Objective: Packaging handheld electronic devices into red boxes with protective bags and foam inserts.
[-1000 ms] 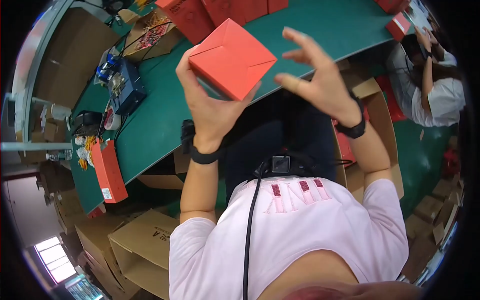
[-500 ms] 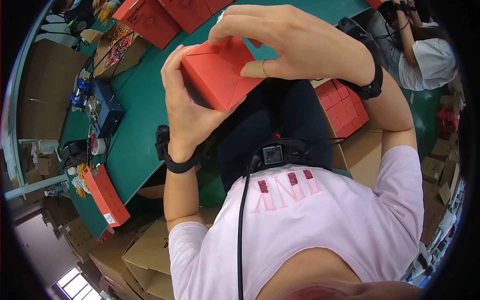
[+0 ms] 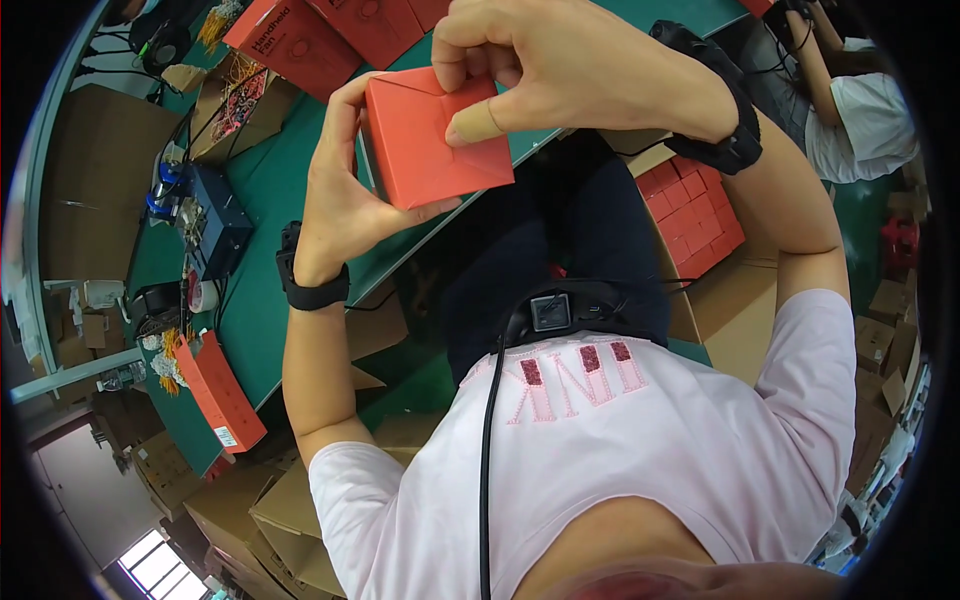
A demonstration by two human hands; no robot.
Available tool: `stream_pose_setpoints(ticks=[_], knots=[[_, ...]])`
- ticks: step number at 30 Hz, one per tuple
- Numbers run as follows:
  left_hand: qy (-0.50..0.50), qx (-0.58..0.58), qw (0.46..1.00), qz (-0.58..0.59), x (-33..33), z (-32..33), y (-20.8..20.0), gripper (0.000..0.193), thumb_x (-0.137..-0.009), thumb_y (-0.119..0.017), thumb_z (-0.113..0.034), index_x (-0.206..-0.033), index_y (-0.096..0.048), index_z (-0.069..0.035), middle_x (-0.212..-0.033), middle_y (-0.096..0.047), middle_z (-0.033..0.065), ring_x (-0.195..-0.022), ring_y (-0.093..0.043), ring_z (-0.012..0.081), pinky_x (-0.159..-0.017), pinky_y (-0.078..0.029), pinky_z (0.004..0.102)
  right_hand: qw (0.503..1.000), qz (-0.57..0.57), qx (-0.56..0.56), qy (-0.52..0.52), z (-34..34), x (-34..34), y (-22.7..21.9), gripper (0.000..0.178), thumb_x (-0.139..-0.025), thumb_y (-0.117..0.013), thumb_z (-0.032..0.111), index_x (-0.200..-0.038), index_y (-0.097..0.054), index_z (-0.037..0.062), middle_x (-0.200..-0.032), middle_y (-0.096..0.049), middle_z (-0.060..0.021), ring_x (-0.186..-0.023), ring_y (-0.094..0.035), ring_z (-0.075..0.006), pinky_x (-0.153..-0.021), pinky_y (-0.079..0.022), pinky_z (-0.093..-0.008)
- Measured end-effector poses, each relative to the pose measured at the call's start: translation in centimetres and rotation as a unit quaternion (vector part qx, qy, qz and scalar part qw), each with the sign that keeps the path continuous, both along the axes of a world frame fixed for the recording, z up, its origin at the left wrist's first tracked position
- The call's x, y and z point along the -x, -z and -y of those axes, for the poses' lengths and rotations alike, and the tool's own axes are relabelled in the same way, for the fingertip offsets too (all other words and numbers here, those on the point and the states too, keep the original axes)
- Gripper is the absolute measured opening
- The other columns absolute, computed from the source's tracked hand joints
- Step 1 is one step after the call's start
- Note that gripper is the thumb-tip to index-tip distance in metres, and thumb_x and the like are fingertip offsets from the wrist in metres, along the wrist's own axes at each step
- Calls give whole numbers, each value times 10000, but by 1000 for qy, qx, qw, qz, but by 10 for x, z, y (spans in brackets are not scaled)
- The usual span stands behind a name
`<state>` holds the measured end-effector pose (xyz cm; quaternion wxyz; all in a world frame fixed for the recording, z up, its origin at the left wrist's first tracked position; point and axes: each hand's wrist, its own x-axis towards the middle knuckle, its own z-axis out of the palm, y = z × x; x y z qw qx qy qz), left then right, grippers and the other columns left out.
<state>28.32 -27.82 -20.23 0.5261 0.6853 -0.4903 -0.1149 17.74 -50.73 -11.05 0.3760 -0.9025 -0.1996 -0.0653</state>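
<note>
Over the near edge of the green table I hold a red cardboard box (image 3: 425, 145) with its folded end turned up toward me. My left hand (image 3: 345, 185) wraps round the box's left and lower sides, its thumb along the bottom edge. On the end face, my right hand (image 3: 520, 75) has its thumb pressed at the flap seam, and its bent fingers sit at the top edge. That thumb has a tan covering on its tip. Whether the right fingers pinch the flap is hard to see. The face of the box turned away is hidden.
More red boxes (image 3: 295, 45) stand at the table's back. An open carton (image 3: 240, 105) of small wired parts and a blue bench device (image 3: 215, 225) are at left, above a red box (image 3: 220, 395). A carton of small red boxes (image 3: 695, 215) sits right; a person (image 3: 860, 110) is beyond.
The box has tipped so its end face is turned more toward me. My left hand has shifted left and down, and my right thumb has moved left onto the middle of the end.
</note>
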Motion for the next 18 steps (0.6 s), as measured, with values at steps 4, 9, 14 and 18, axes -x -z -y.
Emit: stream_pose_setpoints(ticks=[4, 9, 14, 18], knots=[[13, -13, 1000, 17, 0, 4, -3, 1022, -548, -989, -271, -1388, -444, -65, -1266, -597, 66, -1155, -603, 210, -1036, -450, 364, 994, -108, -28, 21, 2, 0, -7, 336, -833, -765, 237, -752, -600, -45, -670, -608, -130, -603, -571, -216, -566, -447, -341], [24, -17, 999, 33, -1, 8, -7, 1010, -546, -986, -270, -1380, -454, -64, -1262, -598, 73, -1162, -598, 219, -1028, -456, 373, 983, -175, -31, 33, 6, 1, -10, 362, -877, -731, 266, -730, -577, -26, -613, -552, -80, -557, -507, -167, -525, -394, -319], [16, -19, 998, 65, 2, 11, -9, 978, -546, -977, -262, -1361, -475, -57, -1289, -573, 83, -1172, -583, 221, -1028, -456, 376, 979, -192, -52, 48, 8, 4, -12, 358, -898, -714, 275, -726, -575, -6, -640, -550, -55, -585, -503, -138, -543, -389, -299], [9, -62, 997, 40, 0, 2, -8, 988, -549, -976, -249, -1370, -462, -52, -1305, -564, 93, -1197, -574, 221, -1041, -450, 382, 978, -137, -149, -49, 30, -3, 16, 363, -929, -711, 314, -784, -612, -4, -706, -559, -60, -646, -510, -127, -589, -400, -288]])
